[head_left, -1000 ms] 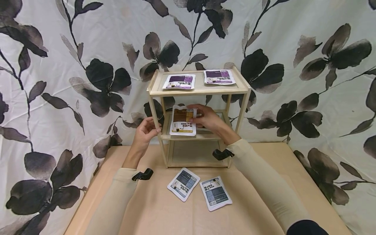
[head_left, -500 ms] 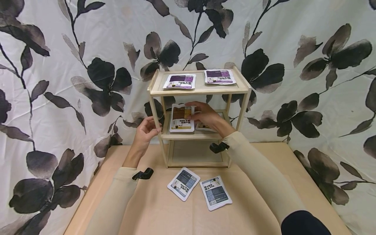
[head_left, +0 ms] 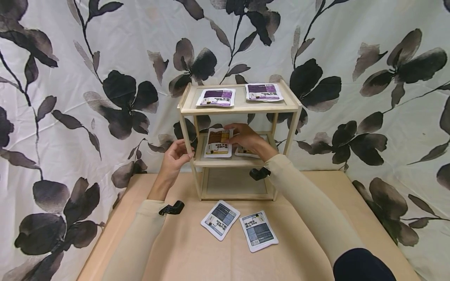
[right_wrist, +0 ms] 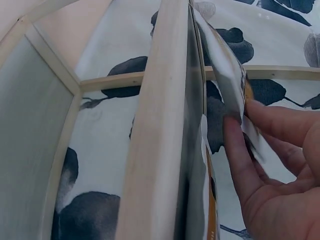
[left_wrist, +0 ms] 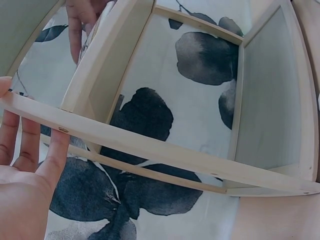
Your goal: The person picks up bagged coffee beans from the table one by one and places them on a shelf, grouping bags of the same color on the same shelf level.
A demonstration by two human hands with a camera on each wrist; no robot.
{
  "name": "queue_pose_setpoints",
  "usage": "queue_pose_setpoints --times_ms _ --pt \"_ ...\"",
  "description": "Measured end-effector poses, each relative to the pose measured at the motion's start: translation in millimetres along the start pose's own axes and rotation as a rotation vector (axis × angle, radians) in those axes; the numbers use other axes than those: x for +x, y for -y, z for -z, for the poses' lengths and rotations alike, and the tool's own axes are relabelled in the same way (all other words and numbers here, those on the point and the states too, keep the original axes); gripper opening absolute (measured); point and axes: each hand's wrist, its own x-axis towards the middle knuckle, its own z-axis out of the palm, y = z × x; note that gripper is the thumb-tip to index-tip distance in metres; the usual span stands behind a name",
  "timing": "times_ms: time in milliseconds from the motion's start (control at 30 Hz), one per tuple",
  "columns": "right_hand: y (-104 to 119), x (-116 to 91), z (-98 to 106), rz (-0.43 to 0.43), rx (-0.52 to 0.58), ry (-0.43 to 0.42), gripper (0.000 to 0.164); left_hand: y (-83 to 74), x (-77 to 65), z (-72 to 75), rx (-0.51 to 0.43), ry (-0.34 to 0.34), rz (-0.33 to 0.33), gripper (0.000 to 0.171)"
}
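A three-tier wooden shelf rack point(head_left: 242, 164) stands against the patterned cloth. My left hand point(head_left: 175, 154) holds its front left post point(left_wrist: 125, 139), thumb on one side and fingers on the other. Inside the middle tier, my right hand point(head_left: 246, 137) pinches the right edge of a brown and yellow pouch point(head_left: 218, 143). In the right wrist view the pouch point(right_wrist: 225, 70) is tilted, its near part lifted off the shelf board. A second yellow-labelled pouch point(head_left: 245, 151) lies on the same tier, partly hidden under my right hand.
Two purple-labelled pouches, one left point(head_left: 216, 97) and one right point(head_left: 263, 92), lie on the top tier. On the table point(head_left: 183, 249) before the rack lie two blue-grey pouches, left point(head_left: 220, 220) and right point(head_left: 259, 231). Floral cloth point(head_left: 147, 23) hangs behind.
My right hand has brought the brown and yellow pouch slightly back into the middle tier, uncovering part of the second pouch. The left hand has stayed on the post.
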Motion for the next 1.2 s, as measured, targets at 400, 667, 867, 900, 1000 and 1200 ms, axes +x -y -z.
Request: queue_pose_setpoints --times_ms 400,667,867,900,1000,1200 --pt "11.8 -20.0 11.2 0.037 -0.2 0.028 0.056 -3.0 -0.2 -2.0 -0.001 -0.005 0.006 0.043" --pt "16.1 -36.7 15.9 0.115 -0.18 0.071 0.051 -4.6 -1.1 -2.1 -0.003 -0.009 0.006 0.044" --pt "16.0 -54.0 16.2 0.181 -0.18 0.091 0.05 -5.1 -0.5 -2.2 -0.006 -0.009 0.003 0.044" --pt "15.4 -56.5 16.0 0.19 -0.171 0.095 0.05 -5.2 -0.5 -2.2 -0.003 -0.01 0.003 0.044" --pt "14.6 -65.7 14.5 0.213 -0.147 0.104 0.05 -5.0 -1.1 -2.2 0.009 -0.015 0.004 0.043" --pt "11.2 -82.5 10.6 0.273 -0.152 0.117 0.047 -3.8 -1.9 -2.0 0.01 -0.012 0.008 0.042"
